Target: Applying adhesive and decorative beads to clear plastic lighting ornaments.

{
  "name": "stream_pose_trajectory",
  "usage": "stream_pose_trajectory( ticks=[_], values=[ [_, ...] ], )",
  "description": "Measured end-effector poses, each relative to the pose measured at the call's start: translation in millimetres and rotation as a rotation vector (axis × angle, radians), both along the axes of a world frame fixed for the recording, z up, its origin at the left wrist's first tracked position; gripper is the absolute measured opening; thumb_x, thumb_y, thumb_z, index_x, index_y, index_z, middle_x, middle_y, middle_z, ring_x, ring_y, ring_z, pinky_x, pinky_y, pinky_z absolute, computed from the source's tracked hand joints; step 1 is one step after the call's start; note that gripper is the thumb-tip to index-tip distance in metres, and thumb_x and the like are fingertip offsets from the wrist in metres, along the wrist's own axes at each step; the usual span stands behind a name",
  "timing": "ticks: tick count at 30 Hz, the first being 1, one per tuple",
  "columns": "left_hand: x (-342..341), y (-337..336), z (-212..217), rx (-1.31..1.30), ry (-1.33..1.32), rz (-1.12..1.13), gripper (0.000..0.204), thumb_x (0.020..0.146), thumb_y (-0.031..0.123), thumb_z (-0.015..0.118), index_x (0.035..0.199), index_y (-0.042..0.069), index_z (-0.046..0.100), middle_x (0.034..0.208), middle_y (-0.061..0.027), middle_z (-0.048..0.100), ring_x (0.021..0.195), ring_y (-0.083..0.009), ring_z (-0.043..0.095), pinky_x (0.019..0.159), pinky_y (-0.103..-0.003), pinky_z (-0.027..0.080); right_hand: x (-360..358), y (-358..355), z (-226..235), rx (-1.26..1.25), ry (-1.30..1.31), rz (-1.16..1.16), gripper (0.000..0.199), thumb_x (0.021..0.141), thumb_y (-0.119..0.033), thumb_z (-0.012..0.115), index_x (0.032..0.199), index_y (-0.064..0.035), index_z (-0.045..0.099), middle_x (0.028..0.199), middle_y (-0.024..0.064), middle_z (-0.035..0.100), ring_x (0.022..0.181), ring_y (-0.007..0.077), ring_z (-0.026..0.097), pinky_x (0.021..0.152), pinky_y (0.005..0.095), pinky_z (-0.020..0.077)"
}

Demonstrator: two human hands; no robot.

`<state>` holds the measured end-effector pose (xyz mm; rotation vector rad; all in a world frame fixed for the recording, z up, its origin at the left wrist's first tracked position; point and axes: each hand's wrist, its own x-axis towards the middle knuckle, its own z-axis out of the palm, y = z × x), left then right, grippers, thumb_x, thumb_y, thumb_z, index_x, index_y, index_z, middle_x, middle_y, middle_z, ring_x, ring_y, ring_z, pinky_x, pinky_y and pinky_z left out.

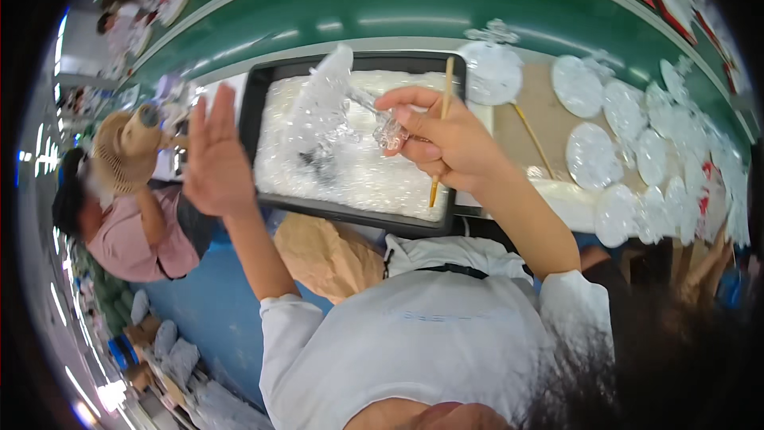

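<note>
My right hand (434, 131) is closed around the narrow ornate end of a clear stemmed ornament (322, 103). Its wide, scalloped part is tilted up and to the left. A thin paintbrush-like yellow stick (447, 95) is also held in that hand, pointing up between the fingers; its exact kind is unclear. My left hand (213, 155) is raised left of the ornament, fingers straight and holding nothing. Under the ornament lies a black tray (350, 213) with a glossy whitish, clear filling (374, 183).
Several clear round ornaments (590, 153) stand on brown board at the right, with another yellow stick (533, 139) near them. Beyond the tray runs a green conveyor belt (382, 8). A co-worker in pink (143, 231) sits at the left. Crumpled brown paper (326, 259) is below the tray.
</note>
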<state>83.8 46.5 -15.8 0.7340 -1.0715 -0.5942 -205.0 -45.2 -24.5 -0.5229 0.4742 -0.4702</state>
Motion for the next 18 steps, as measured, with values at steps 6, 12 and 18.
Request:
stream_pose_trajectory(
  ticks=[6, 12, 18],
  values=[
    [-14, 1, -10, 0.469, -0.480, -0.084, 0.029, 0.091, 0.004, 0.051, 0.116, -0.009, 0.060, 0.107, -0.0184, 0.068, 0.092, -0.0272, 0.069, 0.084, -0.036, 0.053, -102, 17, 89, -0.862, 0.494, -0.286, 0.021, 0.093, -0.007, 0.052, 0.108, 0.0005, 0.064, 0.066, 0.0054, 0.063, 0.040, 0.0011, 0.039, 0.040, 0.0186, 0.0329],
    [-53, -42, 5, 0.490, -1.049, -0.113, 0.016, 0.088, 0.005, 0.057, 0.100, -0.001, 0.066, 0.096, -0.0140, 0.069, 0.088, -0.0243, 0.068, 0.078, -0.032, 0.051, -128, 23, 57, -1.242, 1.178, -0.054, 0.022, 0.090, -0.004, 0.050, 0.103, 0.0011, 0.066, 0.059, 0.0085, 0.061, 0.047, 0.0143, 0.057, 0.056, 0.0308, 0.0491],
    [-60, -81, -2, 0.654, -1.726, -0.240, 0.009, 0.087, 0.007, 0.060, 0.091, 0.000, 0.065, 0.092, -0.0155, 0.067, 0.085, -0.0350, 0.064, 0.076, -0.042, 0.051, -105, 5, 1, -1.376, 1.299, 0.115, 0.018, 0.090, -0.013, 0.055, 0.097, -0.0014, 0.067, 0.068, 0.0210, 0.063, 0.065, 0.0363, 0.064, 0.061, 0.0431, 0.0497]
  ],
)
